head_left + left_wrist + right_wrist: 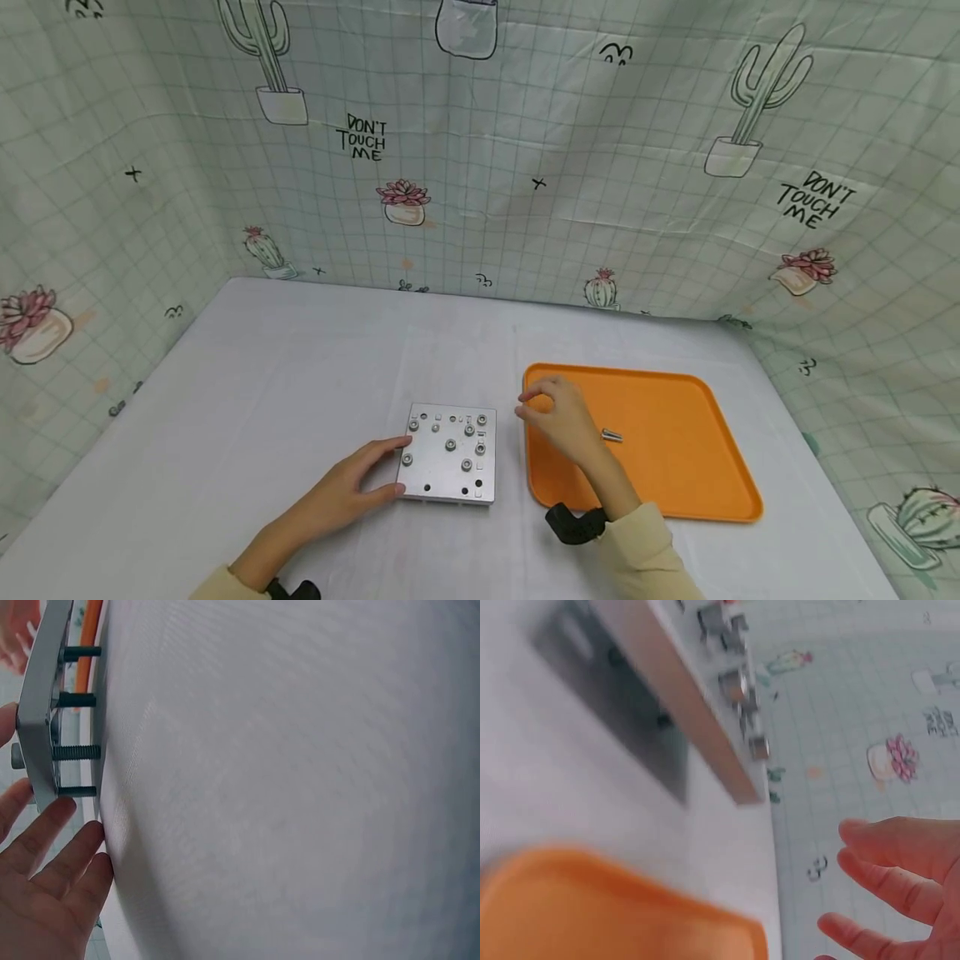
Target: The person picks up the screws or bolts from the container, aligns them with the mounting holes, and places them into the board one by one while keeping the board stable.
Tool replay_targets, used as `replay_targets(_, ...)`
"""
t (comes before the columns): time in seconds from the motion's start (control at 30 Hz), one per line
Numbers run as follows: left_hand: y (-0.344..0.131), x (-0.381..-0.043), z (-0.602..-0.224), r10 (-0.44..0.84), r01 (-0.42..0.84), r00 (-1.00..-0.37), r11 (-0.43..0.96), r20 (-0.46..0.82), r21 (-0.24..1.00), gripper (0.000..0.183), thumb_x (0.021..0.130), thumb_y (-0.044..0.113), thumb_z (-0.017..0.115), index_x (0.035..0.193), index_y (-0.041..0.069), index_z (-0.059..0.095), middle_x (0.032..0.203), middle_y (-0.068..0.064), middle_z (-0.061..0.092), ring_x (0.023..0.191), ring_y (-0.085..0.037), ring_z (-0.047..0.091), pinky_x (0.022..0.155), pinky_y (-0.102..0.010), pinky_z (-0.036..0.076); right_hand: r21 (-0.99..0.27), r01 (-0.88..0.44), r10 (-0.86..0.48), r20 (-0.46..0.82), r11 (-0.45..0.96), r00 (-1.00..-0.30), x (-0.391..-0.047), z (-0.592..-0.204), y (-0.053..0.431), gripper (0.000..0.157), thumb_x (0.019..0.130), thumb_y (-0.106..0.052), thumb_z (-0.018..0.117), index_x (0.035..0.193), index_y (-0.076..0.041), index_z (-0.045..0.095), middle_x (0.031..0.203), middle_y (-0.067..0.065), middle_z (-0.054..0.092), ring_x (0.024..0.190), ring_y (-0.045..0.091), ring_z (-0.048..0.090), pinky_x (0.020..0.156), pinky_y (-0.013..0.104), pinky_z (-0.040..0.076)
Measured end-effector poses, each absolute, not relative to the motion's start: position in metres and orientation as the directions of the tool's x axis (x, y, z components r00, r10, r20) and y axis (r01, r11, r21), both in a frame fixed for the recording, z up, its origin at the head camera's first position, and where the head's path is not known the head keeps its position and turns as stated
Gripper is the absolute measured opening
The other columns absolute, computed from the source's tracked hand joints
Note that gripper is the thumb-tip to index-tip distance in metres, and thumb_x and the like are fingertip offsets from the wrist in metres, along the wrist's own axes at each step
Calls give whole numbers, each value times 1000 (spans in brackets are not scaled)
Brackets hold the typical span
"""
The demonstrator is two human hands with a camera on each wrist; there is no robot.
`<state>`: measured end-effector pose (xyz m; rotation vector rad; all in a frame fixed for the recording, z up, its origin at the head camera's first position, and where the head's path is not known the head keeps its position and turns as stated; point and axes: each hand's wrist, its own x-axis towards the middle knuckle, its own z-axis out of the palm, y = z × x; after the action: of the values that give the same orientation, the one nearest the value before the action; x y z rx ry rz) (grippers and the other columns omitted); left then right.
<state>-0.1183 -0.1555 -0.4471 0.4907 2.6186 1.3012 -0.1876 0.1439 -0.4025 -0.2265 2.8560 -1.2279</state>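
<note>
A square silver metal plate with holes lies on the table, several socket-head screws standing in it. In the left wrist view, threaded screw shanks stick out from its underside, holding it up off the cloth. My left hand touches the plate's left edge with thumb and index finger, its fingers extended. Above the left rim of the orange tray is my right hand, thumb and fingers apart with nothing visible between them. Loose screws lie in the tray, just right of that hand.
White cloth covers the table. A cactus-printed curtain hangs behind it and along both sides. Each wrist wears a black band. The tray's raised rim stands a short way right of the plate.
</note>
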Motion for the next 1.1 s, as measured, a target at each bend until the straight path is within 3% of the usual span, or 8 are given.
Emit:
replay_targets(0.53,-154,-120,-447,379,226,-925,562,-4,795,57,86,40,64,136,22,46,140,-1,47,134,-27,39,108,-49,33,-661,-13,-40,-25,751,-999,-180,-406,225,17,87,-15,65,98,-2,65,121,23,49,121,43,33,96,59,35)
replay_targets(1.1,-156,-118,-447,368,232,-930,570,8,788,57,85,39,65,136,21,46,140,-1,48,133,-28,39,107,-49,33,-485,18,-6,-47,875,-999,-172,-423,243,9,81,-16,71,85,-8,70,108,22,54,97,36,40,76,43,36)
